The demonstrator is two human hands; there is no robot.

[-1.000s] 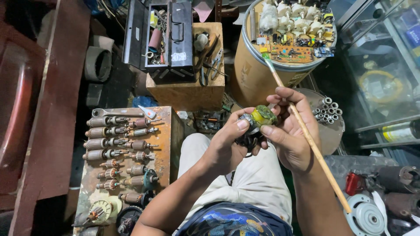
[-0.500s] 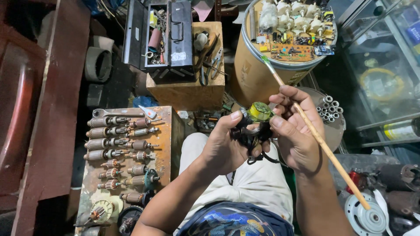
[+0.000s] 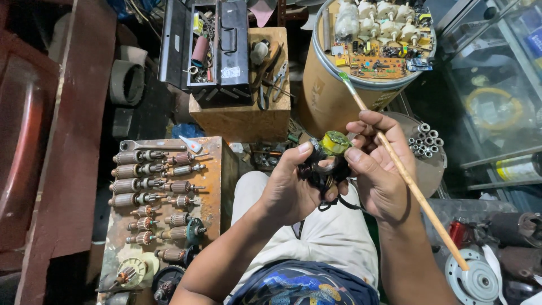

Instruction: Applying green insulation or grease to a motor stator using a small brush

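A crowded repair workshop seen from above: a rusty bench [image 3: 217, 169] at the seated person's left carries rows of motor armatures [image 3: 152, 186], a wooden box [image 3: 243, 116] ahead bears an open black toolbox [image 3: 212, 48] and pliers [image 3: 276, 79], and a cardboard drum [image 3: 327, 96] to the right is topped with circuit boards [image 3: 375, 62].

The left hand [image 3: 291, 189] and the right hand [image 3: 375, 175] meet over the lap, above the pale trousers [image 3: 333, 237]. Between them sits a small dark motor part [image 3: 324, 166] with a yellow-green wound coil on top and black leads hanging beneath it. The left fingers [image 3: 302, 152] are curled closed round its near side, thumb on the upper edge. The right fingers [image 3: 361, 161] press its far side while also pinning a long wooden-handled brush [image 3: 406, 175], whose green-tipped bristles point up towards the drum and whose handle trails down past the wrist.

The step in hand appears to be coating or cleaning the winding. It would go best with the left hand gripping only the dark body (clear of the coil), turning the part a little at a time, while the right hand frees the brush from its idle pinch and strokes lightly along the wire, so no turn is lifted. The loose leads are best kept out of the bristles' way.
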